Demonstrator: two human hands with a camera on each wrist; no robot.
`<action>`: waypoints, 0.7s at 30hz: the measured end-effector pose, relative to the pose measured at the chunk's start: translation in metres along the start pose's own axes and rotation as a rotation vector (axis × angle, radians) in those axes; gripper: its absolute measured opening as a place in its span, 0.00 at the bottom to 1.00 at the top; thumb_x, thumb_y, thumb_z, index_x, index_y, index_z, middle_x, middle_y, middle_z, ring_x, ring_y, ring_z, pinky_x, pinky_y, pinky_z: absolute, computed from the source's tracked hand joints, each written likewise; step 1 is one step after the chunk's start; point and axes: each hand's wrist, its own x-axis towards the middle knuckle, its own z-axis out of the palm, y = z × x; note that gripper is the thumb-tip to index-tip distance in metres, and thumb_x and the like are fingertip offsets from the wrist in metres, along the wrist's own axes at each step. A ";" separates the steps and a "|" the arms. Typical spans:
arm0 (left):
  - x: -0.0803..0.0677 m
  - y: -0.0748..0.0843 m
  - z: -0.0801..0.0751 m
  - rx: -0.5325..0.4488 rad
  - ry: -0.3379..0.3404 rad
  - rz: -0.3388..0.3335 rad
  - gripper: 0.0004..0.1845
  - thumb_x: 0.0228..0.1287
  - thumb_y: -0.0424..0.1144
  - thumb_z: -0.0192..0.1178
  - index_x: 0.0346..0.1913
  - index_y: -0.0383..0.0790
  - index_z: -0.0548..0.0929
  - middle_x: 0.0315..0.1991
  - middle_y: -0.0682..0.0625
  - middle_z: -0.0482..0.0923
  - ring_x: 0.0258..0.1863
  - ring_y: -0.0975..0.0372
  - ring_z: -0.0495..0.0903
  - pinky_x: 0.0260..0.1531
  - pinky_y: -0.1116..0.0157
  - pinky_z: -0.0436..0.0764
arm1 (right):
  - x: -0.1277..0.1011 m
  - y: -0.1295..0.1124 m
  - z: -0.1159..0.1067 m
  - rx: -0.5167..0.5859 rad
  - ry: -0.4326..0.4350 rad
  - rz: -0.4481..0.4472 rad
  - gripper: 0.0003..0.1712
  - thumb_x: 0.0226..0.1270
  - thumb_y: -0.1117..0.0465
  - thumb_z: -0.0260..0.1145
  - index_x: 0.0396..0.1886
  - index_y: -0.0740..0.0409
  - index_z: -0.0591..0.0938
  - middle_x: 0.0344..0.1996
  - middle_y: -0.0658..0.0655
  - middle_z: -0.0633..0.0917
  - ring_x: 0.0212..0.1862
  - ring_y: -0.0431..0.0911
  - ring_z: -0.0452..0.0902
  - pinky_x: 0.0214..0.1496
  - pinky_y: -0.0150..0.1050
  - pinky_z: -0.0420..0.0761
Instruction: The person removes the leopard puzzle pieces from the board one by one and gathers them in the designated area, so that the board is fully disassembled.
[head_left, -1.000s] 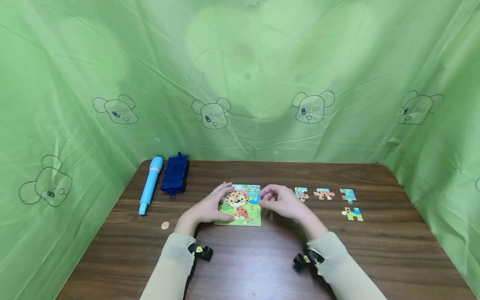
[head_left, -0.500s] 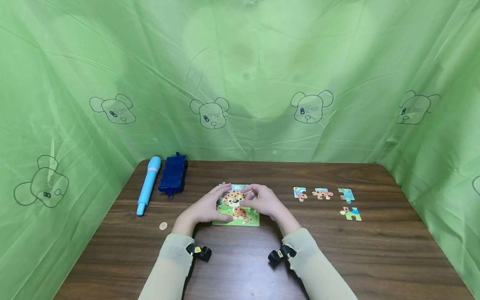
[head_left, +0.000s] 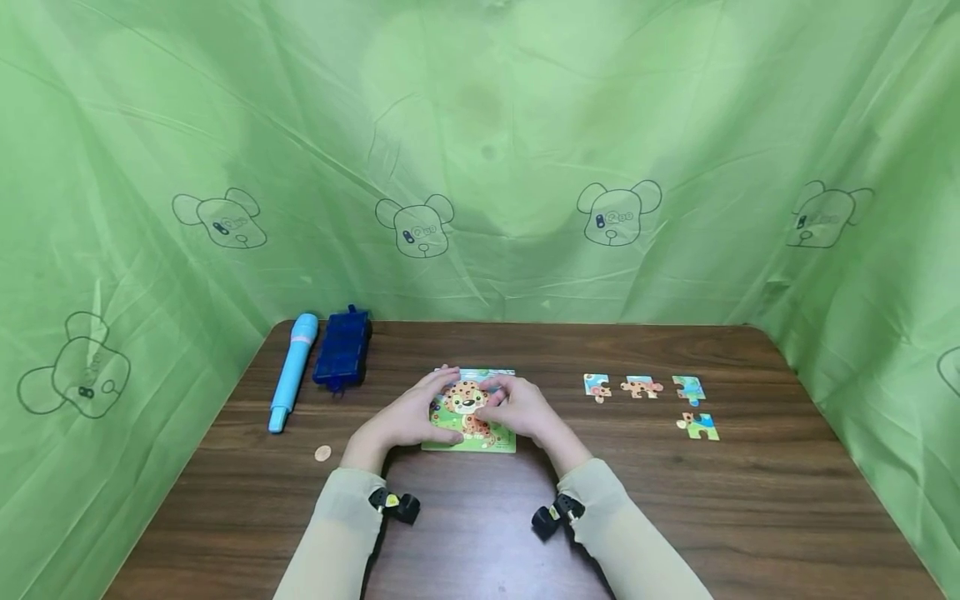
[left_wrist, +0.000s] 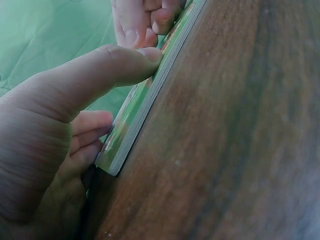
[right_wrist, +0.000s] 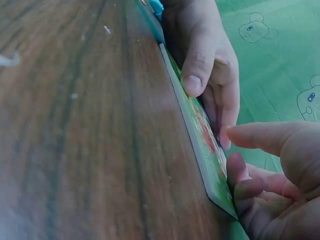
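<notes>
**Two hands on the leopard puzzle**

Both hands rest on a square cardboard jigsaw board [head_left: 471, 417] printed with a spotted leopard cub, lying flat near the middle of the dark wooden table [head_left: 750, 492]. The left hand [head_left: 408, 417] holds its left side, thumb pressed along the near edge. The right hand [head_left: 521, 410] lies on the picture with fingers bent, pressing down; it grasps nothing. Four loose puzzle pieces [head_left: 645, 387] sit well apart to the right. A light blue toy microphone [head_left: 292, 371], a dark blue plastic case [head_left: 342, 348] and a small coin [head_left: 322, 452] lie at left.
</notes>
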 end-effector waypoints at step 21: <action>0.000 -0.002 0.000 0.006 0.002 0.028 0.60 0.55 0.54 0.85 0.86 0.40 0.64 0.88 0.46 0.55 0.89 0.50 0.47 0.83 0.42 0.57 | -0.002 -0.011 0.006 -0.269 -0.015 -0.035 0.36 0.63 0.57 0.82 0.71 0.55 0.85 0.31 0.44 0.85 0.29 0.39 0.76 0.37 0.38 0.76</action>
